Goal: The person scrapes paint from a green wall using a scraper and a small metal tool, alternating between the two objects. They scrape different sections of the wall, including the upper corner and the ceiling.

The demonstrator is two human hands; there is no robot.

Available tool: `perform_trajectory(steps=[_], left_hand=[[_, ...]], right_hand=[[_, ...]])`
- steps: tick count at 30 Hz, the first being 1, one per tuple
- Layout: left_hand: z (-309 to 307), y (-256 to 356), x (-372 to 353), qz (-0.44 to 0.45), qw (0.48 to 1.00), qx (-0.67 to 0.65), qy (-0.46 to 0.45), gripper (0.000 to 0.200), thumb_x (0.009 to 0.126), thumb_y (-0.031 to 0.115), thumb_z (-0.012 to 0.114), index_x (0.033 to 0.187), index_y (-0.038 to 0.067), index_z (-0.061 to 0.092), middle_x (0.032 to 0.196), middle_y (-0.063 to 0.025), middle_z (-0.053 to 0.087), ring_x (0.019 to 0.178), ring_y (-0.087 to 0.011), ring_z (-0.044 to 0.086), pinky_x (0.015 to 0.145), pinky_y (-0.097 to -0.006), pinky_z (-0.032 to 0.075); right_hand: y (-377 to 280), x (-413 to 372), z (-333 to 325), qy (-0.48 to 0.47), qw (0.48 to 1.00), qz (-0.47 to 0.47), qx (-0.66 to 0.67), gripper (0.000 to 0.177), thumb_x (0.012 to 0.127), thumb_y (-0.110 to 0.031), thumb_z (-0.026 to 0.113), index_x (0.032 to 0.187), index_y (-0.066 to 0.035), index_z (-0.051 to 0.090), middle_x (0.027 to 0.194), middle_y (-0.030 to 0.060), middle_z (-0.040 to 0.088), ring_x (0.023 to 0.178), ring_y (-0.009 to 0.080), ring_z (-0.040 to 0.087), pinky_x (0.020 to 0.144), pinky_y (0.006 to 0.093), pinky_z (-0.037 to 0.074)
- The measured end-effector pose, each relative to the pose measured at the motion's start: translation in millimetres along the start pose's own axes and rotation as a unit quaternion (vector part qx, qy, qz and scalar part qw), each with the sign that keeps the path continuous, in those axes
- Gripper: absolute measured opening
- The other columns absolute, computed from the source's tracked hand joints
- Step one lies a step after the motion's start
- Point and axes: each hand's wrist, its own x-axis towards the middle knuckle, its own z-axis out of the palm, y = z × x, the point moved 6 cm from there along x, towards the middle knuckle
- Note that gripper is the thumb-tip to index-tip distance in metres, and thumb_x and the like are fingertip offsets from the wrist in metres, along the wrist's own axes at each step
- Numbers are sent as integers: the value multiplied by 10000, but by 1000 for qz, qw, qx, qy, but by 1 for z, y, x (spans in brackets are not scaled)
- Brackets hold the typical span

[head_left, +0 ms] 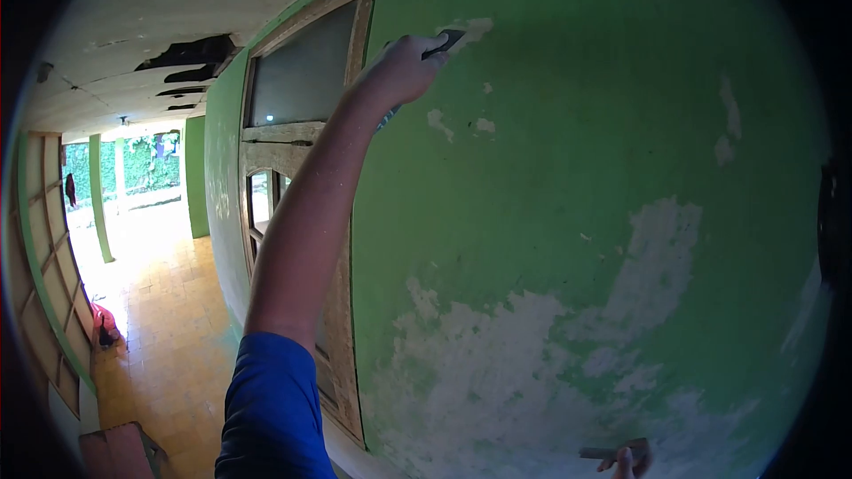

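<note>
My left hand (410, 66) is raised high on the green wall (568, 151), its fingers closed around a scraper (446, 43). The dark blade lies right at a bare whitish patch (477, 31), and a bit of patterned teal handle shows below the wrist. At the bottom edge, my right hand (628, 463) grips a flat, greyish-brown strip-like tool (612, 452) close over the large stripped area (479, 372). Most of that hand is cut off by the frame. Smaller bare spots dot the paint under my left hand.
Just left of the arm stands a worn wooden window frame (357, 355) with dark glass. A corridor with a yellow tiled floor (169, 346) runs back to a bright opening. A reddish bench-like thing (120, 451) and a red bag-like bundle (105, 324) are at left. The ceiling (195, 9) has holes.
</note>
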Motion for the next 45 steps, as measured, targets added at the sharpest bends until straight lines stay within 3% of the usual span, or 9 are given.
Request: perform_trajectory(steps=[7,10,12,15,26,30,34,36,45], left_hand=[[4,11,31,38,998,-20,55,408,879,300,518,1251,134,496,1094,-221,588,977,-229,587,883,-317,404],[2,17,46,61,995,-21,78,408,877,298,520,1249,132,502,913,-166,635,783,-190,607,753,-301,457],[-2,22,51,24,997,-7,72,410,872,302,523,1249,140,506,693,-81,570,573,-126,528,582,-265,444],[-1,20,55,17,996,-12,87,416,868,314,528,1251,155,507,583,-18,447,468,-82,414,474,-244,381],[0,26,43,3,998,-4,65,418,871,329,523,1257,169,503,578,-23,464,449,-100,435,482,-258,397],[-2,33,33,-44,999,-14,27,422,870,322,527,1257,154,503,587,-26,468,450,-100,437,482,-256,396],[-3,37,33,-11,999,8,37,426,871,321,527,1257,143,502,589,-20,460,452,-101,432,481,-255,393],[-2,38,24,-65,998,-11,7,426,855,313,531,1236,123,517,666,-72,549,519,-128,488,500,-278,436],[1,43,3,-74,997,20,-30,410,863,313,522,1221,115,533,627,-65,508,490,-114,469,492,-282,428]], right_hand=[[-17,5,-59,98,992,-12,-79,258,853,-194,592,681,-45,472,563,43,473,417,123,442,407,249,372],[-5,9,-68,118,991,3,-68,243,855,-174,589,682,-48,475,529,39,464,397,117,430,379,249,361],[-1,12,-69,121,990,23,-70,239,857,-169,589,683,-50,476,513,39,460,382,113,419,365,249,352],[5,14,-71,123,988,50,-80,245,860,-168,588,675,-54,474,477,35,450,354,104,398,345,245,333],[9,14,-77,124,983,77,-112,281,852,-185,605,634,-72,468,438,26,445,332,95,380,343,236,297],[7,16,-74,100,987,93,-85,247,850,-189,608,671,-63,493,448,15,444,339,89,383,345,231,298],[6,15,-75,78,989,93,-84,204,853,-189,604,727,-51,521,462,7,448,353,80,392,349,223,303],[6,15,-75,76,989,97,-76,198,855,-186,600,734,-49,525,464,6,450,356,78,394,350,222,304],[8,13,-76,42,990,112,-79,176,859,-168,596,752,-41,539,471,9,454,365,81,410,358,223,323]])
